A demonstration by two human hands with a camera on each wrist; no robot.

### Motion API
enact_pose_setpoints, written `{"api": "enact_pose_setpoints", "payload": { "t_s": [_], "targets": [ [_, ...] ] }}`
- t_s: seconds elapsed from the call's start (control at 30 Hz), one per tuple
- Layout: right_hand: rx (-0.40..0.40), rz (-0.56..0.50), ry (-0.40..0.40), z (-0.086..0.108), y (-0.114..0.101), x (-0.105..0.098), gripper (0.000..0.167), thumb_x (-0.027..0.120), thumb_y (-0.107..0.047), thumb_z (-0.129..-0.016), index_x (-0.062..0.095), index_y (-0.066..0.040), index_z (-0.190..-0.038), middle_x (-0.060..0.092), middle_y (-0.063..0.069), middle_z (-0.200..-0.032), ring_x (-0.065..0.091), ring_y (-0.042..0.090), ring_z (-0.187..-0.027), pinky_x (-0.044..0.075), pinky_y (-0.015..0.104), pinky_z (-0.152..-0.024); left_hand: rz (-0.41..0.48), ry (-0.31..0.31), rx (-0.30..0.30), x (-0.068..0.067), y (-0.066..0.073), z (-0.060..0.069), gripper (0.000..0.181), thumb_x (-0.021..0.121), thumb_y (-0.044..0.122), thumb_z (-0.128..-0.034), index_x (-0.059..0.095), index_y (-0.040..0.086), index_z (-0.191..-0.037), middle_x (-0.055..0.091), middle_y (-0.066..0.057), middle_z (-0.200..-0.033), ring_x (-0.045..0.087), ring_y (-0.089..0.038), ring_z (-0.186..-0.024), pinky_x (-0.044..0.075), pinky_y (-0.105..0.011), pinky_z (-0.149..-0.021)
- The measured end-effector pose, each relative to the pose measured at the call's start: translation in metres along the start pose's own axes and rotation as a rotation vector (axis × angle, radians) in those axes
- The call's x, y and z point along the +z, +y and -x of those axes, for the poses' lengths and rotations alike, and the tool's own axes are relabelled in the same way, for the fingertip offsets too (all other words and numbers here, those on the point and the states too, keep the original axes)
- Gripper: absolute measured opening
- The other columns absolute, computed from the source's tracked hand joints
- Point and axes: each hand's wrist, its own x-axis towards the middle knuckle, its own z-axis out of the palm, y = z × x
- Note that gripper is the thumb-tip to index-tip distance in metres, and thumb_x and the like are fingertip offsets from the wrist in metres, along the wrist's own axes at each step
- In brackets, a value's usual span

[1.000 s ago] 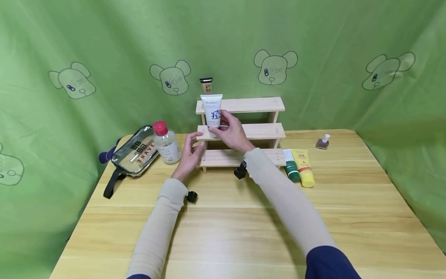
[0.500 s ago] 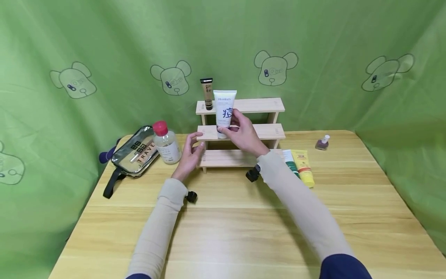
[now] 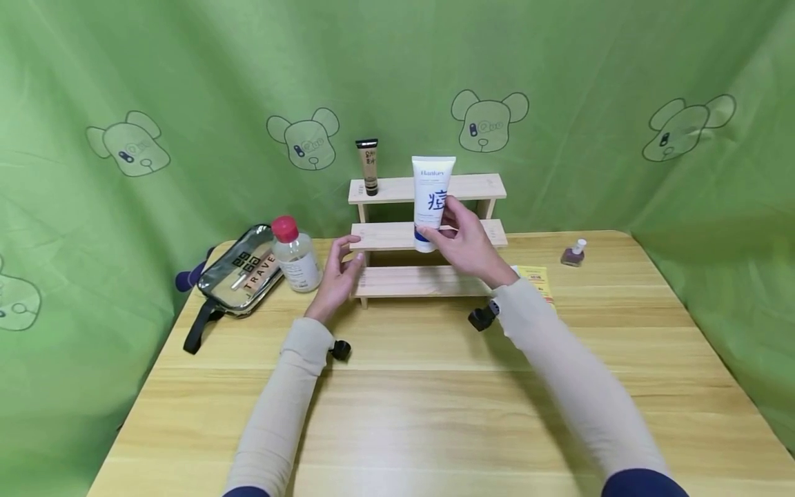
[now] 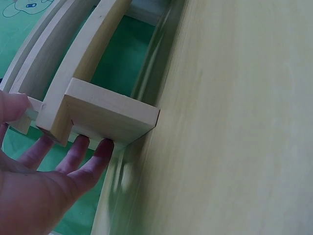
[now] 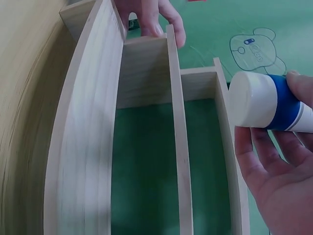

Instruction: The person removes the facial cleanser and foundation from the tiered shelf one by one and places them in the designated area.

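My right hand (image 3: 467, 245) holds a white tube (image 3: 431, 183) with blue lettering upright, in front of the wooden three-tier shelf (image 3: 428, 281). Thumb and fingers grip the tube's lower part; in the right wrist view its white cap (image 5: 252, 100) shows beside the shelf boards, with the hand (image 5: 288, 181) around the tube. My left hand (image 3: 334, 286) grips the shelf's left end at the middle board. Seen from the left wrist, that hand (image 4: 49, 186) has its fingertips against the wooden end panel (image 4: 110, 115). A small tan tube (image 3: 369, 169) stands on the top tier's left end.
On the left lie a clear travel pouch (image 3: 239, 273) and a red-capped bottle (image 3: 300, 266). A yellow tube (image 3: 537, 279), partly hidden by the right sleeve, lies right of the shelf. A small purple bottle (image 3: 573, 255) stands farther right. Green cloth (image 3: 397, 83) hangs behind.
The right hand has carried the white tube rightward along the shelf from its left end, uncovering the small tan tube. My left hand has stayed at the shelf's left end.
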Motion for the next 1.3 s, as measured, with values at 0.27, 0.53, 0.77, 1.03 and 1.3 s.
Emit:
{"api": "enact_pose_setpoints", "payload": {
  "t_s": [0.27,0.53,0.77,1.03,1.3],
  "targets": [
    [0.011,0.042,0.043,0.01,0.007,-0.016,0.056,0.072,-0.012,-0.106,0.049,-0.001,-0.156,0.067,0.026,-0.145,0.07,0.04,-0.13,0.062,0.019,-0.096,-0.025,-0.002,-0.003,0.0,0.001,0.002,0.042,0.054,0.016,-0.1144,0.046,0.028,-0.154,0.05,-0.017,-0.164,0.062,-0.048,-0.136,0.053,-0.049,-0.109],
    [0.044,0.086,0.05,0.021,0.01,-0.031,0.057,0.069,-0.018,-0.109,0.046,-0.006,-0.159,0.066,0.023,-0.147,0.068,0.037,-0.131,0.062,0.027,-0.101,-0.018,-0.015,-0.006,0.001,0.002,0.003,0.042,0.054,0.018,-0.1145,0.046,0.027,-0.154,0.048,-0.018,-0.165,0.061,-0.049,-0.138,0.052,-0.056,-0.112],
    [0.102,0.121,0.062,0.034,0.014,-0.048,0.062,0.067,-0.024,-0.11,0.04,-0.008,-0.164,0.062,0.023,-0.154,0.065,0.037,-0.137,0.059,0.046,-0.112,-0.031,-0.001,-0.015,0.0,-0.001,0.003,0.041,0.055,0.018,-0.1141,0.047,0.03,-0.153,0.049,-0.015,-0.165,0.063,-0.043,-0.136,0.053,-0.054,-0.111],
    [0.174,0.155,0.074,0.052,0.019,-0.075,0.069,0.067,-0.029,-0.11,0.034,-0.007,-0.166,0.056,0.025,-0.16,0.059,0.042,-0.146,0.053,0.057,-0.118,-0.029,-0.006,-0.007,-0.002,0.002,0.004,0.041,0.055,0.018,-0.114,0.047,0.032,-0.152,0.047,-0.015,-0.168,0.061,-0.042,-0.137,0.051,-0.058,-0.116],
    [0.211,0.221,0.076,0.07,0.028,-0.097,0.069,0.063,-0.038,-0.112,0.034,-0.009,-0.168,0.056,0.026,-0.16,0.06,0.043,-0.14,0.056,0.013,-0.09,-0.02,-0.008,-0.014,-0.002,0.003,0.003,0.04,0.055,0.019,-0.1143,0.048,0.032,-0.152,0.046,-0.015,-0.168,0.06,-0.043,-0.139,0.051,-0.058,-0.115]
  ]
}}
